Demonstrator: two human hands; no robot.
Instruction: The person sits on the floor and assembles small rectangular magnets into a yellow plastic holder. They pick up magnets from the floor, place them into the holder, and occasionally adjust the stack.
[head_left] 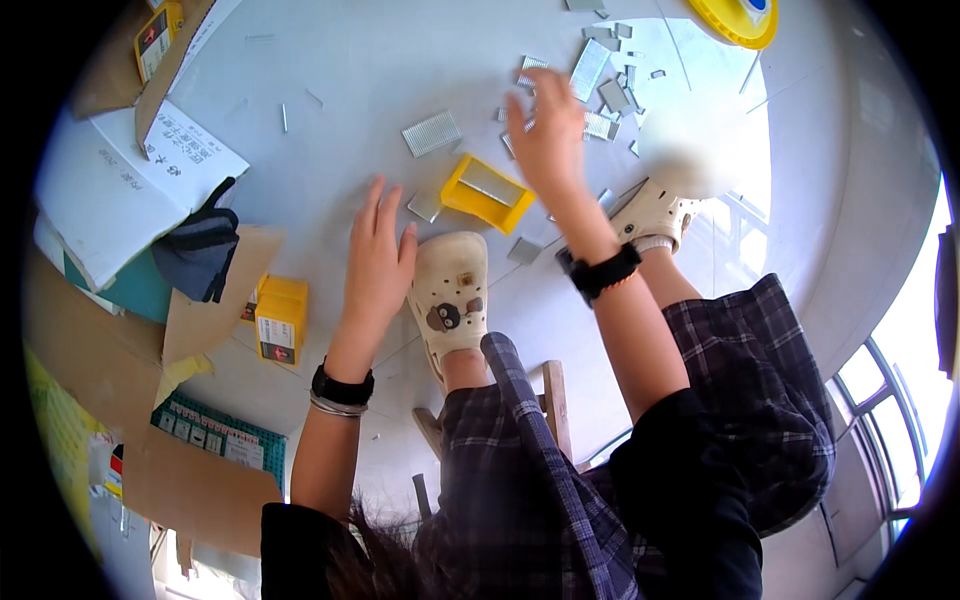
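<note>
My left hand (375, 250) hovers over the floor near my left shoe, fingers apart and holding nothing. My right hand (552, 140) reaches further out over scattered silvery staple strips, fingers spread, with nothing visible in it. A small ribbed strip (533, 66) lies at its fingertips; contact is hard to tell. Between my hands sits an open yellow box (512, 217) with a staple strip (490, 186) in it. Another ribbed strip (432, 133) lies beyond the box, and a smaller piece (425, 206) is close to my left fingers.
A closed yellow box (282, 320) stands at left beside an open cardboard carton (215, 480). Dark gloves (200, 250) and white printed sheets (130, 200) lie there too. A yellow round lid (738, 20) is at far right. My cream clogs (455, 285) flank the work spot.
</note>
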